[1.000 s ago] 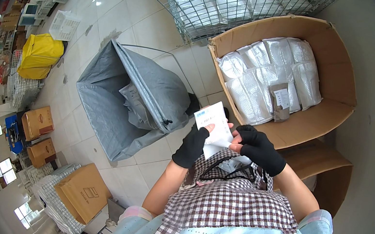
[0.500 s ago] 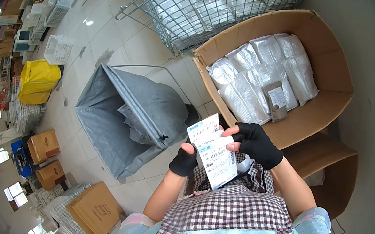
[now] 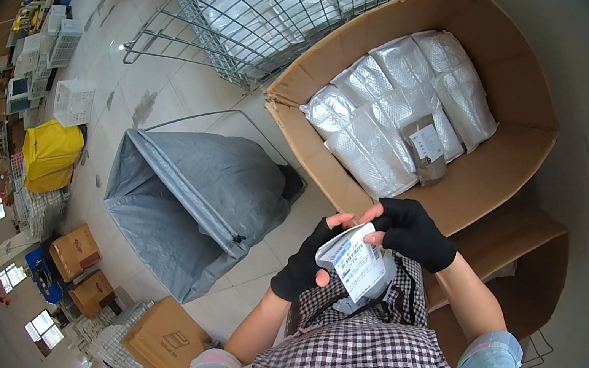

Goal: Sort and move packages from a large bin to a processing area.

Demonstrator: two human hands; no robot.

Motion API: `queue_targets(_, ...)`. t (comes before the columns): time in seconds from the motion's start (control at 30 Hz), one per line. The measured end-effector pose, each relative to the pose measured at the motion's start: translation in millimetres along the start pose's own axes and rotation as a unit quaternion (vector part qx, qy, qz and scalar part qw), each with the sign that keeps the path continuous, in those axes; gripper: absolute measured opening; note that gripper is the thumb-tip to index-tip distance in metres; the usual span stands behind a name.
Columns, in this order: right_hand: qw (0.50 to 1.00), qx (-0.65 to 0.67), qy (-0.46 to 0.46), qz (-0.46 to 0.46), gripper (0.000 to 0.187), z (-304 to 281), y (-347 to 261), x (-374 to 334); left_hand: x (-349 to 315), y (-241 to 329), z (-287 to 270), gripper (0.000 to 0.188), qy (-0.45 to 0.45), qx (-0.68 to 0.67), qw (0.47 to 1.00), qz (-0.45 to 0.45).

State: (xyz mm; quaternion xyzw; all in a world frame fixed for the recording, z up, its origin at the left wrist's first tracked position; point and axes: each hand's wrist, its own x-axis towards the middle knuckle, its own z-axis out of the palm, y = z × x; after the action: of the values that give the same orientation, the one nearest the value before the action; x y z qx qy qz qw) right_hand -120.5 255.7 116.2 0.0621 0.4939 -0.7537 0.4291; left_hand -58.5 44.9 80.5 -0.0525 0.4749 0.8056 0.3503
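Note:
Both my hands wear black fingerless gloves and hold one small white padded parcel (image 3: 360, 265) with a printed label, close to my chest. My left hand (image 3: 307, 261) grips its lower left side. My right hand (image 3: 409, 231) pinches its upper edge. Just beyond them stands a big open cardboard box (image 3: 516, 154) filled with several white bubble mailers (image 3: 386, 118) and one brown packet (image 3: 424, 144). To the left of my hands an open grey sack (image 3: 187, 202) hangs on a metal frame.
A wire cage trolley (image 3: 275, 11) with white parcels stands behind the sack. More cardboard boxes (image 3: 166, 337) sit on the tiled floor at lower left, another (image 3: 521, 258) lies under the big box. A yellow bag (image 3: 49, 153) and white crates (image 3: 72, 101) lie far left.
The parcel has come down from in front of the box toward my chest and turned in my hands. The view has shifted, bringing the box and sack lower and larger.

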Motion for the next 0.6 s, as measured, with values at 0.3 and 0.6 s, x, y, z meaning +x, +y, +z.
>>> queue_targets(0.3, 0.998, -0.017, -0.049, 0.03, 0.017, -22, 2, 3, 11, -19, 3, 0.113, 0.078, -0.121, 0.989, -0.017)
queue_targets(0.6, 0.966, -0.161, -0.021, -0.2, 0.011, -59, 45, 27, -8, -53, 31, 0.1, 0.211, 0.065, 0.975, 0.0)
